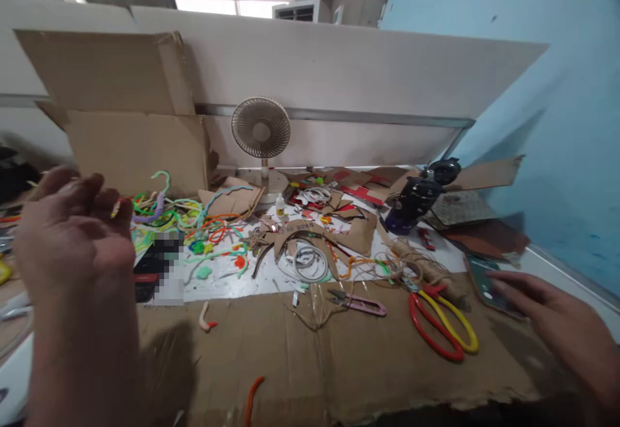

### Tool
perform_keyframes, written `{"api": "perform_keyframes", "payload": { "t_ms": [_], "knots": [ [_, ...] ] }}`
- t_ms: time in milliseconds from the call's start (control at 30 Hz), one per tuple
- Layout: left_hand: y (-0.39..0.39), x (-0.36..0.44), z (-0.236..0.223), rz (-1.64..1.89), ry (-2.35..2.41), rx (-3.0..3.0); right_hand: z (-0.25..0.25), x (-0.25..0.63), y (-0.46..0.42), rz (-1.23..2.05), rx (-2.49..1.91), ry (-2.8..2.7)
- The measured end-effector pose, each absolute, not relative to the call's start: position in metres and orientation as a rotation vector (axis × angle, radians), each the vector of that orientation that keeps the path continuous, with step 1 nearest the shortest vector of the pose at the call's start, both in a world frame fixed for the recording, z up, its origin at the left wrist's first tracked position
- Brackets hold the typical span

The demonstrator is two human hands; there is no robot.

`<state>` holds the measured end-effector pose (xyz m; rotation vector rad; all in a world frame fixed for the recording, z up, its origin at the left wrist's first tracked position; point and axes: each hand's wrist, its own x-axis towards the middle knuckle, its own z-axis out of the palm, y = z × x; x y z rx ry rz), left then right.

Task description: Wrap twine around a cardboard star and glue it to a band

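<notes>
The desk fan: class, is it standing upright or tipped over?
Upright: the desk fan stands on its base, with the stem rising and the round grille held above it.

Left hand (80, 239) aloft, right hand (555, 317) at a green phone's (484, 285) edge

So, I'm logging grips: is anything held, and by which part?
Left hand seems to hold a small red and yellow piece at its fingertips, gripped part unclear. Right hand: fingers overlap a dark green slab; grip unclear.
</notes>
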<state>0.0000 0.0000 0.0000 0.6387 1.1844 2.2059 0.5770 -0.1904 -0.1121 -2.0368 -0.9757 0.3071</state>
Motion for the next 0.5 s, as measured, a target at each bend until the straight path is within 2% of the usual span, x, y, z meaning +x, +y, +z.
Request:
{"api": "perform_keyframes", "payload": {
  "t_ms": [133,200,267,500],
  "knots": [
    [0.015,0.003,0.000,2.040,1.219,1.007,-0.105,0.473,-0.149,0.553,-1.745,-1.376],
    [0.021,0.019,-0.005,2.094,1.199,0.929,-0.106,0.420,-0.131,0.738,-1.611,-1.658],
    [0.028,0.040,-0.016,1.949,1.117,0.988,-0.111,0.374,-0.117,0.860,-1.515,-1.931],
    [0.040,0.077,-0.092,0.994,1.366,1.654,-0.138,0.293,-0.096,0.568,-1.631,-2.351]
  ]
}}
